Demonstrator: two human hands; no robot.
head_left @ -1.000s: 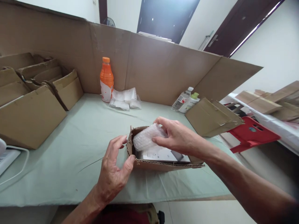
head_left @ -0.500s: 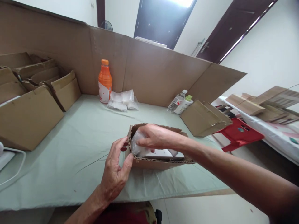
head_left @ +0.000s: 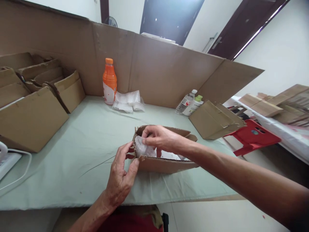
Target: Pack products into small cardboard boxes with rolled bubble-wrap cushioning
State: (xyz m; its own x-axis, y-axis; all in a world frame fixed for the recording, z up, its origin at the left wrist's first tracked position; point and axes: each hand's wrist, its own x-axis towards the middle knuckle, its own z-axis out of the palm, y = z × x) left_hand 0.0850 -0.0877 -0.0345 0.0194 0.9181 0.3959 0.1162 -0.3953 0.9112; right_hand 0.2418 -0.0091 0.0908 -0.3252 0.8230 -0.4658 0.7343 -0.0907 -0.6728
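Observation:
A small open cardboard box (head_left: 166, 165) stands near the front edge of the table. At its left end, my left hand (head_left: 122, 172) grips the wall and corner between thumb and fingers. My right hand (head_left: 158, 139) reaches in from the right, thumb and fingers closed on crumpled clear bubble wrap (head_left: 142, 146) in the left end of the box. Beneath and to the right of this hand, a flat white item (head_left: 170, 155) lies inside the box, mostly hidden by the hand and forearm.
Several open cardboard boxes (head_left: 36, 119) stand at the left. An orange bottle (head_left: 109, 82) and folded white translucent wrapping (head_left: 127, 100) are at the back. On the right are a clear bottle (head_left: 186, 102), a green-capped bottle (head_left: 193, 107), another carton (head_left: 212, 120) and a red chair (head_left: 259, 137).
The bubble wrap sits lower in the box's left end, and my right hand's fingers have shifted over it. My left hand stays at the same corner. The view has shifted slightly.

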